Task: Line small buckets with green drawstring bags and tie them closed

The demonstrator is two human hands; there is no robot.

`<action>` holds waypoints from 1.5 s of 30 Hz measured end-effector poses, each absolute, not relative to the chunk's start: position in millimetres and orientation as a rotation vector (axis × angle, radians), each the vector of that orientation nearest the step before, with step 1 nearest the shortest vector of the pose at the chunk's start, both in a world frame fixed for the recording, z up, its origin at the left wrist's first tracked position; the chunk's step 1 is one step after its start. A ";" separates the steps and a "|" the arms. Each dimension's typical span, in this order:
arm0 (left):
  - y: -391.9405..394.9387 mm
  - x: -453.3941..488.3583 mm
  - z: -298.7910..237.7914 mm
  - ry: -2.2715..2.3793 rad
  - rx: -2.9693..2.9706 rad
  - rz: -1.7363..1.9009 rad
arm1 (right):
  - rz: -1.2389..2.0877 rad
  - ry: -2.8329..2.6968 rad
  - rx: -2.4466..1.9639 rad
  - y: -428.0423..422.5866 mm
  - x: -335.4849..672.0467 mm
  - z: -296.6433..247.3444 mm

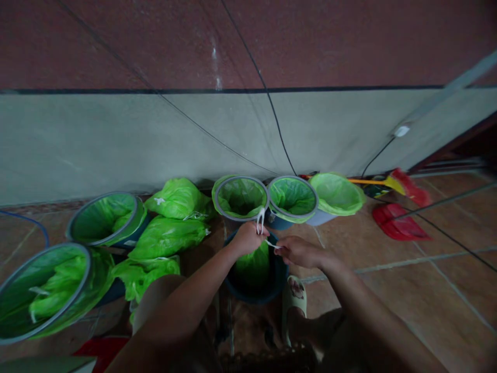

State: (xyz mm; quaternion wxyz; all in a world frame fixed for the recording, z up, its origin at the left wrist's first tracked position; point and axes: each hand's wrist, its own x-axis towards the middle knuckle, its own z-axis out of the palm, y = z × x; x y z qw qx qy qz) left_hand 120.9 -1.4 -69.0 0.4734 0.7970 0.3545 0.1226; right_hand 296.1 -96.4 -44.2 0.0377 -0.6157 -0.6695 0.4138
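Note:
A green trash bag (252, 268) stands gathered inside a dark blue bin (257, 296) between my feet. Over it, my left hand (249, 238) pinches a white drawstring (261, 220), and a loop of the string sticks up above the fingers. Just to the right, the fingers of my right hand (295, 251) are closed on another stretch of the same string. Between the two hands the string runs taut. My arms and hands hide part of the bag's neck.
Along the wall stand lined bins: one (241, 197), a second (293, 196) and a third (337, 194). Tied green bags (169, 238) lie left, beside two more lined bins (103, 217). At right are a red dustpan (398, 221) and a broom (404, 187). Cables cross the wall.

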 end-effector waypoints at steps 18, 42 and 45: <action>-6.0 107.9 -44.7 0.446 2.816 0.774 | 1.456 -1.250 -1.279 -82.7 275.5 -34.5; -3.9 106.9 -55.0 0.664 2.671 0.445 | 1.170 -1.151 -2.000 -80.7 301.6 -38.8; -3.7 105.2 -56.6 0.733 2.670 0.383 | 0.856 -1.401 -2.304 -80.6 307.8 -35.0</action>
